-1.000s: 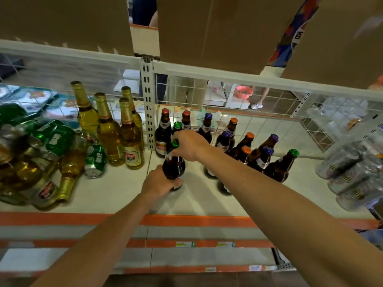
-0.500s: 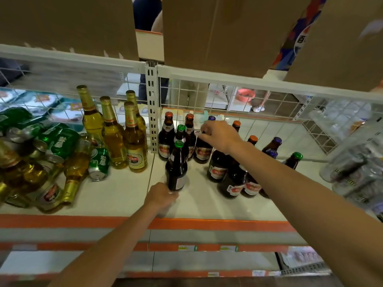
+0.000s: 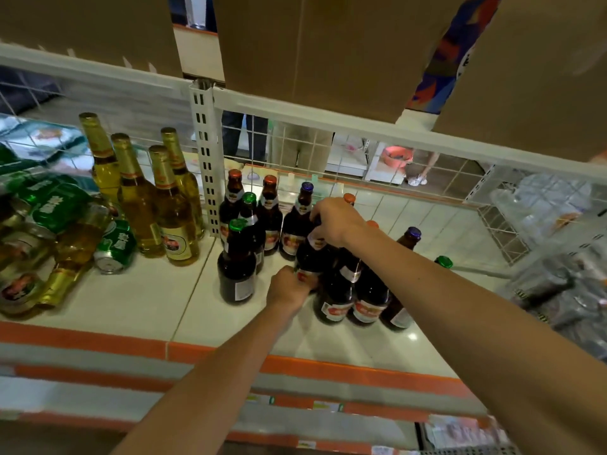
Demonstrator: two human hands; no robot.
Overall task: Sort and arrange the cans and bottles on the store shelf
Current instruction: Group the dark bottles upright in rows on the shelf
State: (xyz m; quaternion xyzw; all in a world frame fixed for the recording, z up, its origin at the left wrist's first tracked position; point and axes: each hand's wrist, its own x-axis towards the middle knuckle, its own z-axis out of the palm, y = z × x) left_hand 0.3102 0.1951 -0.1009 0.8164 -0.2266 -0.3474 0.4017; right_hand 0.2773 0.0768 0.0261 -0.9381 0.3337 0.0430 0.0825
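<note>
cardboard boxes [image 3: 312,44]: brown, on the level above, filling the top of the view
shelf [image 3: 147,307]: white top with an orange front edge; wire mesh at the back; a slotted white post [image 3: 205,152] splits it into a left and a right bay
wrapped packs [image 3: 558,274]: in clear film at the far right; blurred
left heap [image 3: 49,208]: green cans and golden bottles lying tumbled together in the left bay
golden bottles [image 3: 138,205]: four upright, close together, just left of the post
dark bottles [image 3: 361,290]: brown glass, upright in the right bay; one group by the post, another just right of the hands
green-capped bottle [image 3: 236,267]: front of the group by the post; apart from the held one
held bottle [image 3: 312,254]: dark, upright, between the two groups; base hidden behind the left hand
right hand [image 3: 336,220]: clamped over the held bottle's neck and cap
left hand [image 3: 289,289]: fingers curled round its lower body at the label
green can [image 3: 115,246]: on its side, just in front of the golden bottles
</note>
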